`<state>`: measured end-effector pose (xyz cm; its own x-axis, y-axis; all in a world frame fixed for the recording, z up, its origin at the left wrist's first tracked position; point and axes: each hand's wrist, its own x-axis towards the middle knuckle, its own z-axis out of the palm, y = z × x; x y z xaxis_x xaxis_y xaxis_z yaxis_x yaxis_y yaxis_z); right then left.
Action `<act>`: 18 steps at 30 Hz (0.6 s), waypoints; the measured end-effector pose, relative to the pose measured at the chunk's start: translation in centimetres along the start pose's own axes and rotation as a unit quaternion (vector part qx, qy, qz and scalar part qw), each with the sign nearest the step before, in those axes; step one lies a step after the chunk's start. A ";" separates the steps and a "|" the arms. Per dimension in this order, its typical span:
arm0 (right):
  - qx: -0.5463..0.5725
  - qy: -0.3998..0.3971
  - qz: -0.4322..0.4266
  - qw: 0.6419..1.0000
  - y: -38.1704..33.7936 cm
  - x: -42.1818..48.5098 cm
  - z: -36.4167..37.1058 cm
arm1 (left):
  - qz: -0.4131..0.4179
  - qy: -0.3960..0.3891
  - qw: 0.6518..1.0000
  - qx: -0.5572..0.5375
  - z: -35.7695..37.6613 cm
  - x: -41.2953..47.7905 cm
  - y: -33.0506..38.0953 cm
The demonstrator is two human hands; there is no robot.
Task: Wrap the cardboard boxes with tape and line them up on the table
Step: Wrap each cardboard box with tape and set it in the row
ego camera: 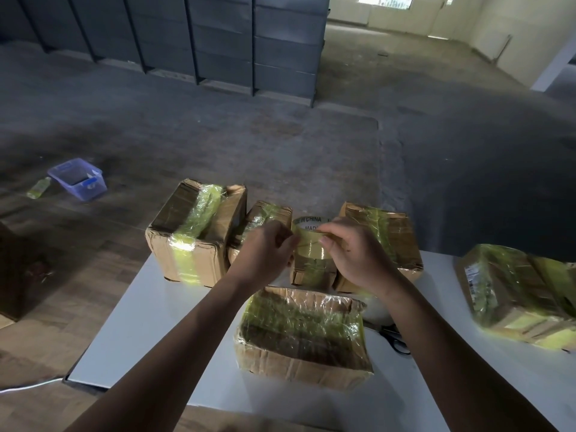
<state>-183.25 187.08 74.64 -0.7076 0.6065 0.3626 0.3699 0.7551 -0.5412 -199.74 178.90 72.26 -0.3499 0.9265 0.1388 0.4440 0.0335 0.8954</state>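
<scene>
Left hand (265,252) and right hand (353,255) pinch the seemingly light, stiff tape roll (311,248) by its rim above a small cardboard box (311,277).

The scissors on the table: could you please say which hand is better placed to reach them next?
Probably the right hand: the scissors lie under its forearm, right of the near box; the left hand would cross over.

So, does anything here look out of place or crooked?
Yes. The far-right box sits skewed, out of line with the others. A blue tub and a small bottle lie on the floor, left of the table.
</scene>
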 end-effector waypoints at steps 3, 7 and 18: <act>0.008 0.011 0.009 1.000 -0.2 0.1 -0.1 | 0.047 -0.003 0.999 0.025 -0.2 0.1 0.7; 0.039 0.024 0.036 0.998 -0.3 0.2 -0.3 | 0.098 0.011 0.995 0.035 -0.4 0.3 1.0; 0.085 0.033 0.080 0.993 -0.1 0.3 -1.4 | 0.029 -0.032 0.972 -0.230 -0.7 0.2 0.5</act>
<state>-182.67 187.54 75.88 -0.6049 0.7345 0.3075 0.3636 0.5984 -0.7139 -200.20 178.86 73.00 -0.2761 0.9439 0.1810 0.0406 -0.1767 0.9834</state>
